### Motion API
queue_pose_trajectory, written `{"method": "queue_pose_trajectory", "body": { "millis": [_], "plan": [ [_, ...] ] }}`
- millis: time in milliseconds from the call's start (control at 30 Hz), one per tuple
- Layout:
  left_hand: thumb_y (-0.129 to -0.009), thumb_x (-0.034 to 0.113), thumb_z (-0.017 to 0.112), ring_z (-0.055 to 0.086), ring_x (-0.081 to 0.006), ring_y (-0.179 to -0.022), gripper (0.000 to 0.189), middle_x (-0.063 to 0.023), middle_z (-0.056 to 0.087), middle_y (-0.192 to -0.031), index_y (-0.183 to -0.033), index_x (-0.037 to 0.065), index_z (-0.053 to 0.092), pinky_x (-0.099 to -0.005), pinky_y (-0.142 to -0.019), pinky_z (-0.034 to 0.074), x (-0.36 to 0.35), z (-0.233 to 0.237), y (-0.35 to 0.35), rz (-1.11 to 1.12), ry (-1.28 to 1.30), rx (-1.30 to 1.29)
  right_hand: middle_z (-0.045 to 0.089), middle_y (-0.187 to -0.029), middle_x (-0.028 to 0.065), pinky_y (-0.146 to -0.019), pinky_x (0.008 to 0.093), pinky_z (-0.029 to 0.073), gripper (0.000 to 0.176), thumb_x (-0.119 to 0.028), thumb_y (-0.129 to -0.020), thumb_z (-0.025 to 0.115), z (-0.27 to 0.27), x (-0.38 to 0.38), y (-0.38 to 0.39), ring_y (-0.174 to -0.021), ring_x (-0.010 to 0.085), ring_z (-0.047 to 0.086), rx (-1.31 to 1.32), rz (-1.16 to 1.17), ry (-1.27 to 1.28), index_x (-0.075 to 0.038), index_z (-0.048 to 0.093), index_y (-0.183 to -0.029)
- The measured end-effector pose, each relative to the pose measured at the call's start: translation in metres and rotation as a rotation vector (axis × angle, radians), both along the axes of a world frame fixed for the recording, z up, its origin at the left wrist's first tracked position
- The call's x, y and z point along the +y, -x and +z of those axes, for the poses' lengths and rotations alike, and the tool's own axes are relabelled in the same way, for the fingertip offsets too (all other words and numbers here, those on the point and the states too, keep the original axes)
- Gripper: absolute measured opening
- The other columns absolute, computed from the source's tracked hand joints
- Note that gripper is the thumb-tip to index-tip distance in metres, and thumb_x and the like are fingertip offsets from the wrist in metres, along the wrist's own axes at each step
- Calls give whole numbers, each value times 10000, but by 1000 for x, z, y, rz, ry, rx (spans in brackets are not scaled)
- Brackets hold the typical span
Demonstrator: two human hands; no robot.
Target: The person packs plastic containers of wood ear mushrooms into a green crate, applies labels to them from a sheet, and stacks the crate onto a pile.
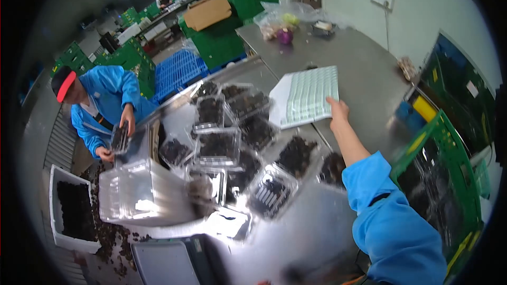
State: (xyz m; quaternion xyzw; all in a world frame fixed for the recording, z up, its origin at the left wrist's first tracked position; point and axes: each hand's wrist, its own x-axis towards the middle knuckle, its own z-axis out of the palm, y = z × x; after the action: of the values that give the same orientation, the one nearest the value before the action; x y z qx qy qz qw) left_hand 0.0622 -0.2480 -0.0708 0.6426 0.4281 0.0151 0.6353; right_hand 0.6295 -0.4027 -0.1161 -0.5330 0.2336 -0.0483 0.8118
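My right hand (338, 112), at the end of a blue sleeve, is closed on the edge of a sheet of labels (311, 97) printed in pale green and white rows. The sheet is held over the steel table (364, 68), above the seam between two tops. To its left and below lie several clear plastic punnets (217, 146) filled with dark, mushroom-like pieces; some are stacked or overlapping. One lidded punnet (272, 191) sits nearest below the sheet. My left hand is not visible; a tiny skin-toned patch at the bottom edge is too small to identify.
A co-worker (108, 97) in blue holds a filled punnet at the left. Nearby stand a stack of clear trays (142, 192) and a white box (55, 206) of dark material. A green crate (443, 179) stands right; blue pallets (179, 71) and green crates (216, 39) are behind.
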Motion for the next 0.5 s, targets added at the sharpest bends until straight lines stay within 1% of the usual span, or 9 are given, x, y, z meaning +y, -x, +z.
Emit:
{"method": "queue_pose_trajectory", "body": {
  "millis": [100, 133, 200, 233, 300, 333, 400, 433, 500],
  "plan": [
    [-836, 21, 563, 601, -157, -797, 205, -99, 614, -900, -1021, -48, 509, -240, -723, 473, 6, 15, -76, -409, -223, -257, 584, -990, 80, -726, 332, 465, 301, -147, -778, 594, 110, 14, 141, -855, 192, 580, -137, 20, -253, 2, 533, -1031],
    [-846, 18, 542, 569, -171, -944, 307, -127, 578, -1036, -1131, -49, 448, -253, -820, 443, 6, 24, -98, -504, -195, -430, 578, -1017, 79, -754, 325, 459, 318, -157, -790, 588, 124, 15, 188, -886, 181, 570, -189, 72, -310, 1, 524, -1059],
    [-908, 148, 475, 469, -241, -1118, 458, -179, 465, -1218, -1297, -2, 287, -339, -925, 397, -3, 43, -131, -403, 179, -606, 564, -1079, 79, -824, 310, 440, 372, -171, -811, 585, 140, 20, 284, -969, 165, 543, -275, 211, -289, 2, 502, -1130],
    [-919, 383, 412, 447, -288, -1144, 548, -187, 439, -1251, -1312, 26, 280, -411, -953, 367, 1, 34, -144, -284, 480, -589, 559, -1094, 81, -854, 300, 424, 383, -139, -820, 578, 142, 22, 333, -992, 173, 536, -142, 277, -265, 9, 485, -1162],
    [-894, 552, 291, 360, -239, -1211, 704, -169, 355, -1332, -1363, 40, 176, -399, -968, 328, 18, 55, -136, -206, 908, -667, 565, -1080, 81, -858, 297, 419, 348, -86, -837, 554, 121, 26, 420, -989, 171, 531, -94, 373, -171, -2, 482, -1167],
    [-904, 414, 429, 441, -208, -1134, 598, -148, 436, -1260, -1321, 19, 262, -356, -925, 370, 20, 65, -127, -147, 896, -828, 566, -1081, 77, -863, 297, 415, 346, -81, -847, 543, 108, 23, 458, -995, 169, 527, -43, 470, -79, -12, 476, -1180],
    [-867, 188, 554, 505, -165, -1042, 490, -113, 515, -1160, -1267, 9, 335, -297, -874, 406, 29, 75, -100, -217, 337, -661, 571, -1080, 71, -849, 290, 419, 303, -135, -856, 552, 102, 25, 517, -976, 164, 537, 94, 691, -140, -24, 519, -1136],
    [-836, 98, 572, 518, -152, -1016, 476, -101, 533, -1125, -1246, 2, 351, -278, -858, 414, 32, 76, -87, -198, 258, -670, 571, -1080, 71, -849, 290, 419, 303, -135, -856, 552, 99, 19, 531, -976, 164, 537, 112, 702, -156, -24, 519, -1136],
    [-810, 2, 580, 516, -160, -1028, 563, -104, 538, -1119, -1293, -11, 292, -272, -868, 413, 40, 83, -63, -269, 84, -686, 610, -1006, 84, -786, 275, 448, 232, -182, -848, 576, 96, -10, 546, -927, 144, 566, -15, 1750, 215, -33, 591, -1025]
  ]
}}
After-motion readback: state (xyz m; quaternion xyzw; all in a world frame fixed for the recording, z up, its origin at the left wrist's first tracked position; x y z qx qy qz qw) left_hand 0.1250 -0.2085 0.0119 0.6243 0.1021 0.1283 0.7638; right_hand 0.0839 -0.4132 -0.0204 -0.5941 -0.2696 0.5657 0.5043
